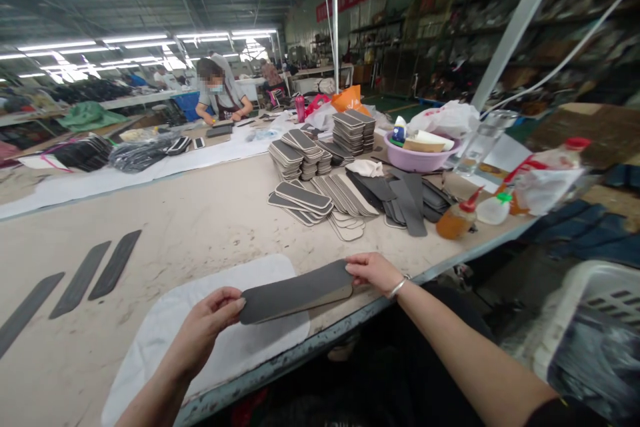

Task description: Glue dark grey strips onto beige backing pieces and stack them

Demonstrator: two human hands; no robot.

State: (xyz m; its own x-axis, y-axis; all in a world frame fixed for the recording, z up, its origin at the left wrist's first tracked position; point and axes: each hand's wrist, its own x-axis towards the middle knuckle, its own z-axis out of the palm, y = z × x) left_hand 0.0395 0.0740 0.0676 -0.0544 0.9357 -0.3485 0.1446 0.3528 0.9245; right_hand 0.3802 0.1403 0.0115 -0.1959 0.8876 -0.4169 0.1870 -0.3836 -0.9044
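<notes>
A long dark grey strip [295,290] with rounded ends is stretched between my hands, over a beige backing piece that shows along its lower right edge. My left hand [213,317] pinches the strip's left end. At the right end, my right hand [373,271], with a bracelet at the wrist, grips the upper corner. Beneath the strip lies a white sheet [165,340] at the table's near edge. Further left, several dark strips [116,265] lie spaced out on the table.
Stacks of grey-faced, pale-edged pieces [300,153] and loose dark strips [407,203] lie ahead. To the right stand a purple basin [420,159], a glue bottle [457,217] and a white squeeze bottle [494,209]. A white crate [590,280] is beside the table. A co-worker [220,93] works across it.
</notes>
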